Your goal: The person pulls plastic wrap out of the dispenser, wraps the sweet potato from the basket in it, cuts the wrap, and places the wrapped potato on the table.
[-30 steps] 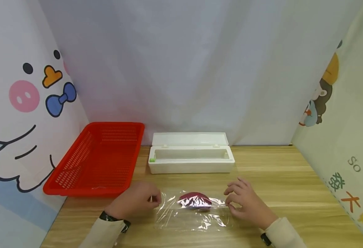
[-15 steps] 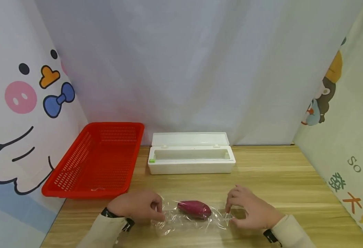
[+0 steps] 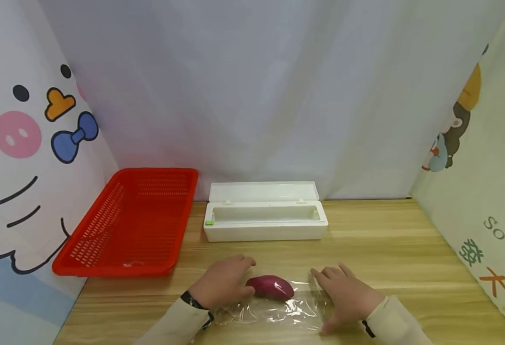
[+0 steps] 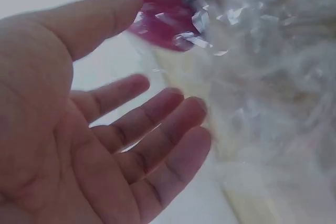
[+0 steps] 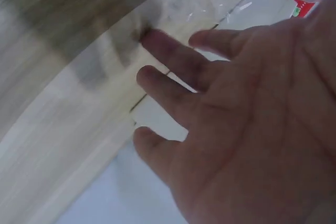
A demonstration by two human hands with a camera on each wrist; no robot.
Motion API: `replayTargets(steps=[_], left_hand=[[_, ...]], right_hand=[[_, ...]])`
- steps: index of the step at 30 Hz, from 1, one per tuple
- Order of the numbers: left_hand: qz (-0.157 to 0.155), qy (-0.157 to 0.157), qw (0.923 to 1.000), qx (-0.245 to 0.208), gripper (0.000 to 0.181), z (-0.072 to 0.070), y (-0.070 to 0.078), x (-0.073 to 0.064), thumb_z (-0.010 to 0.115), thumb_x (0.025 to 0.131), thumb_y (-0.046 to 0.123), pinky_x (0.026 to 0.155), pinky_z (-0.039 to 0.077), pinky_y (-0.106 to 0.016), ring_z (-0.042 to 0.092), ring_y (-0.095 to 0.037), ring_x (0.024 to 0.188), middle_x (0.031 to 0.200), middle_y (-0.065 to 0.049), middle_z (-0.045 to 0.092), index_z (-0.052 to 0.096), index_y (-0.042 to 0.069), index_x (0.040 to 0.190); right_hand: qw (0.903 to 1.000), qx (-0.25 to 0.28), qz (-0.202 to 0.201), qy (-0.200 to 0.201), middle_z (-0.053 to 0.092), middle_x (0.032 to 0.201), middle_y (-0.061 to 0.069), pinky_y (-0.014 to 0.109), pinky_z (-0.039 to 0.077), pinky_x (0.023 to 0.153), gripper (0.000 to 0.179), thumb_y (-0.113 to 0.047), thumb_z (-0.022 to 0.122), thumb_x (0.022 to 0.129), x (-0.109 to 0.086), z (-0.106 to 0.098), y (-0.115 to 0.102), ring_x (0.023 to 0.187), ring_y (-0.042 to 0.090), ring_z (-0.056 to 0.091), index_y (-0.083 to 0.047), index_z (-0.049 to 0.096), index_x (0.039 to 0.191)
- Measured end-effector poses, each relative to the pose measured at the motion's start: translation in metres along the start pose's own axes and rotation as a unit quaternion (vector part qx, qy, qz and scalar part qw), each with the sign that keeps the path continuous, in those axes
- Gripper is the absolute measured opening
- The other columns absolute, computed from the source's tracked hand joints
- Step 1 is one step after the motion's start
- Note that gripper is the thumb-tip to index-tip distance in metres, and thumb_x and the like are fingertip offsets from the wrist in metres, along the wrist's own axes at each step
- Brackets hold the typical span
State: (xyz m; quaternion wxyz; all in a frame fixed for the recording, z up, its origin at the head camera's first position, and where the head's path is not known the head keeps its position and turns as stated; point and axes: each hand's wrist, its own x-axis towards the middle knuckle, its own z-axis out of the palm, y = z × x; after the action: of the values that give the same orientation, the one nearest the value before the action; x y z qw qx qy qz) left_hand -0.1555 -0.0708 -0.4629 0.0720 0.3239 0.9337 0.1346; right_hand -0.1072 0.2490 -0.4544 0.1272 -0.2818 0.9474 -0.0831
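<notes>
A glossy purple-red sweet potato lies on the table near the front, with clear cling film around and in front of it. In the left wrist view, film glints across the sweet potato. My left hand is at its left end, thumb and fingers apart; the thumb overlaps it in the wrist view. At the film's right edge my right hand has its fingers spread, and the right wrist view shows nothing in its palm.
A red plastic basket stands at the back left. Behind the film sits a long white dispenser box with its lid raised and a green slider at the left. A pale curtain hangs behind the wooden table.
Both hands have let go of the film's edges, and their fingers have spread. My left hand has moved right to the sweet potato. The film has come down lower and looks crumpled.
</notes>
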Motion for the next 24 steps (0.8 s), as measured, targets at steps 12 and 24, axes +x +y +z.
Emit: replayTargets(steps=[12, 24], left_hand=[[0.004, 0.03, 0.9995, 0.012, 0.018, 0.017, -0.004, 0.004, 0.076, 0.075, 0.029, 0.057, 0.041, -0.022, 0.045, -0.003, 0.062, 0.073, 0.011, 0.05, 0.066, 0.019, 0.086], [-0.069, 0.089, 0.9912, -0.069, 0.02, 0.029, 0.003, 0.011, 0.074, 0.076, 0.018, 0.06, 0.044, -0.026, 0.049, -0.006, 0.068, 0.078, 0.007, 0.052, 0.063, 0.013, 0.093]], right_hand=[[0.9943, 0.05, 0.014, 0.093, 0.057, 0.126, 0.01, 0.049, 0.042, 0.098, 0.068, -0.024, 0.071, 0.075, 0.008, -0.003, 0.001, 0.116, 0.031, 0.053, -0.005, 0.048, 0.136], [0.9901, -0.01, 0.011, 0.139, 0.051, 0.074, -0.009, 0.026, 0.045, 0.053, 0.025, -0.013, 0.073, 0.066, 0.062, 0.024, -0.037, 0.062, 0.006, 0.049, -0.016, 0.06, 0.087]])
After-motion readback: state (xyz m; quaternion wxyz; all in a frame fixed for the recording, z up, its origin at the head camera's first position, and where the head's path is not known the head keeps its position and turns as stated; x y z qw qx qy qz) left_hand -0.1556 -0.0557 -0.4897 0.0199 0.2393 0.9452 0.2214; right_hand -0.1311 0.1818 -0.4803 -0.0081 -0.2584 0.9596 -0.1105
